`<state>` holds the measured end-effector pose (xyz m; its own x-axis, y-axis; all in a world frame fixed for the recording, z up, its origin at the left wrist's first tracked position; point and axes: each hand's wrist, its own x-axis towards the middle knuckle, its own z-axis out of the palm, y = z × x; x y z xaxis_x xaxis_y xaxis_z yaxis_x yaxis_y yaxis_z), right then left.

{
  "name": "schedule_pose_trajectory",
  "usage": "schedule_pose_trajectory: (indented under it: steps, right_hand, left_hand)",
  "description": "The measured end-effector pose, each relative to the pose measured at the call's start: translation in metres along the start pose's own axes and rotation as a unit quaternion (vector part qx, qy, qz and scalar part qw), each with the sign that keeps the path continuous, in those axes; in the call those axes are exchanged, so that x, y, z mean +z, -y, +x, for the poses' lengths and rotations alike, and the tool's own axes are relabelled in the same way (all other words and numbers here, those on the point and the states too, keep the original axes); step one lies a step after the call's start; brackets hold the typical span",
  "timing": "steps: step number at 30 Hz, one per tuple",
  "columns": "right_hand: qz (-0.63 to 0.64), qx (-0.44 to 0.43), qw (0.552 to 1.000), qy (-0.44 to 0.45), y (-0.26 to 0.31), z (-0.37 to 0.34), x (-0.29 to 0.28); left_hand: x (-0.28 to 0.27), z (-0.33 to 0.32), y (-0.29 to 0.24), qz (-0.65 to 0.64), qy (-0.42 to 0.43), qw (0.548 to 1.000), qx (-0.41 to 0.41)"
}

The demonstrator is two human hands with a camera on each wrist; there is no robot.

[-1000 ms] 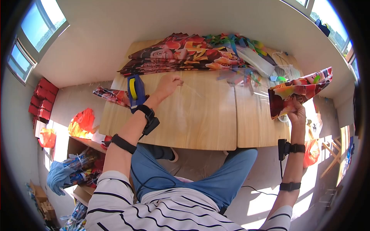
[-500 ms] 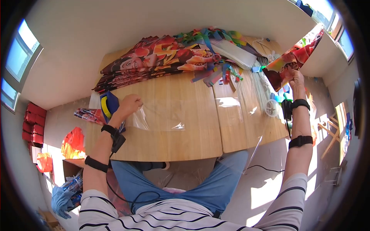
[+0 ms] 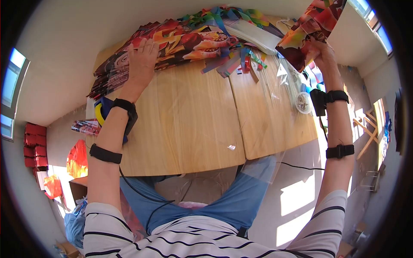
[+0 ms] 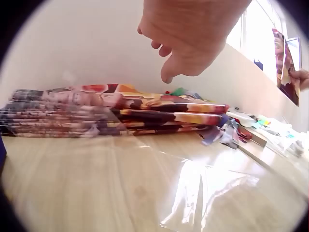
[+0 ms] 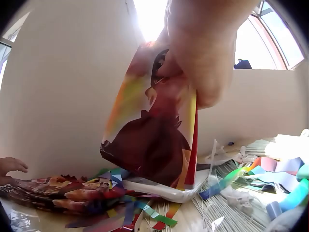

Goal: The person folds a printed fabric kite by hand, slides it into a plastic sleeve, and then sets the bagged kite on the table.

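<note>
My left hand (image 3: pixel 143 63) reaches over a stack of folded, glossy printed sheets (image 3: pixel 189 46) at the back left of the table, its fingers spread and overlapping the stack. In the left wrist view the left hand (image 4: pixel 193 38) appears above the sheets (image 4: pixel 159 108), thumb hanging down, nothing gripped. My right hand (image 3: pixel 323 53) grips one folded printed sheet (image 3: pixel 307 32), raised at the back right. The right wrist view shows this sheet (image 5: pixel 154 125) upright, its lower end above the ribbons. Clear plastic film (image 4: pixel 193 193) lies on the table.
A blue tape dispenser (image 3: pixel 100 112) sits by my left forearm. Behind are colourful ribbons (image 3: pixel 247 60) and a long white package (image 3: pixel 254 36). Thin pale rods (image 3: pixel 273 88) and a round clear tub (image 3: pixel 303 104) lie at right. Clear film (image 3: pixel 260 170) hangs over the front edge.
My left hand has gone from the table beside the tape dispenser forward to the printed stack. The right hand has lifted its folded sheet higher and farther back. The head view has shifted.
</note>
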<state>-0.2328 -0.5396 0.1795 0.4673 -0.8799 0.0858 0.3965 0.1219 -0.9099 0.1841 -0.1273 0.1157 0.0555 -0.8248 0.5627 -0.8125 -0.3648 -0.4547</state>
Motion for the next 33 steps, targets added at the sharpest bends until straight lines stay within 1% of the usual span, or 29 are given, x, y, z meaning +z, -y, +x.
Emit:
schedule_pose_trajectory:
  steps: [1, 2, 3, 4, 5, 7, 9, 10, 11, 13, 16, 17, 19, 20, 22, 23, 25, 26, 27, 28, 29, 31, 33]
  right_hand:
    - [0.003, 0.012, 1.000, 0.011, -0.003, -0.015, 0.004]
    - [0.007, 0.023, 0.999, 0.022, -0.006, -0.031, 0.003]
    - [-0.006, 0.041, 0.999, 0.021, -0.008, -0.047, 0.001]
    - [-0.018, 0.060, 0.998, 0.020, -0.009, -0.064, -0.003]
    - [-0.032, 0.078, 0.996, 0.018, -0.010, -0.086, -0.007]
    - [-0.083, 0.091, 0.992, 0.020, -0.007, -0.139, -0.003]
    - [-0.113, 0.109, 0.988, 0.011, -0.007, -0.190, -0.003]
    - [-0.133, 0.114, 0.984, 0.005, -0.006, -0.214, -0.008]
    - [-0.152, 0.120, 0.981, 0.001, -0.005, -0.238, -0.013]
    - [-0.187, 0.181, 0.965, -0.004, 0.005, -0.288, -0.021]
    - [-0.235, 0.211, 0.949, -0.008, 0.007, -0.356, -0.034]
    - [-0.250, 0.228, 0.941, -0.009, 0.007, -0.376, -0.039]
    - [-0.236, 0.270, 0.934, -0.008, 0.008, -0.410, -0.040]
    - [-0.245, 0.297, 0.923, 0.003, 0.007, -0.425, -0.042]
    - [-0.257, 0.347, 0.902, 0.007, 0.009, -0.446, -0.031]
    - [-0.268, 0.384, 0.883, 0.016, 0.013, -0.454, -0.025]
    - [-0.264, 0.421, 0.867, 0.021, 0.012, -0.470, -0.023]
    - [-0.255, 0.442, 0.860, 0.018, 0.013, -0.479, -0.019]
    - [-0.278, 0.453, 0.847, 0.033, 0.010, -0.490, -0.028]
    - [-0.296, 0.490, 0.819, 0.040, 0.014, -0.498, -0.031]
    - [-0.315, 0.524, 0.790, 0.046, 0.017, -0.503, -0.034]
    - [-0.305, 0.544, 0.779, 0.055, 0.018, -0.511, -0.030]
    - [-0.301, 0.571, 0.763, 0.049, 0.021, -0.517, -0.022]
  left_hand:
    - [-0.006, 0.000, -0.023, -0.026, 0.025, 0.999, 0.009]
    - [-0.011, -0.010, -0.053, -0.158, 0.071, 0.985, -0.013]
    - [-0.019, -0.027, -0.089, -0.285, 0.115, 0.951, -0.035]
    - [-0.032, -0.043, -0.127, -0.382, 0.172, 0.905, -0.070]
    - [-0.041, -0.059, -0.158, -0.435, 0.195, 0.876, -0.072]
    - [-0.059, -0.080, -0.210, -0.466, 0.243, 0.846, -0.084]
    - [-0.068, -0.099, -0.240, -0.446, 0.237, 0.860, -0.067]
    - [-0.071, -0.107, -0.246, -0.434, 0.236, 0.867, -0.059]
    - [-0.072, -0.114, -0.243, -0.441, 0.252, 0.860, -0.041]
    - [-0.071, -0.128, -0.223, -0.451, 0.285, 0.846, -0.006]
    - [-0.086, -0.146, -0.169, -0.425, 0.357, 0.830, 0.048]
    - [-0.088, -0.154, -0.155, -0.432, 0.339, 0.835, 0.042]
    - [-0.094, -0.168, -0.135, -0.445, 0.298, 0.844, 0.031]
    - [-0.099, -0.173, -0.133, -0.469, 0.293, 0.833, -0.004]
    - [-0.105, -0.177, -0.140, -0.519, 0.277, 0.806, -0.069]
    - [-0.107, -0.180, -0.145, -0.522, 0.268, 0.804, -0.096]
    - [-0.110, -0.188, -0.157, -0.526, 0.252, 0.799, -0.148]
    - [-0.109, -0.191, -0.161, -0.529, 0.238, 0.800, -0.153]
    - [-0.110, -0.193, -0.163, -0.532, 0.226, 0.801, -0.157]
    - [-0.111, -0.195, -0.163, -0.533, 0.213, 0.802, -0.162]
    - [-0.110, -0.196, -0.163, -0.537, 0.224, 0.796, -0.166]
    - [-0.108, -0.196, -0.162, -0.544, 0.246, 0.784, -0.172]
    - [-0.107, -0.195, -0.165, -0.550, 0.244, 0.776, -0.188]
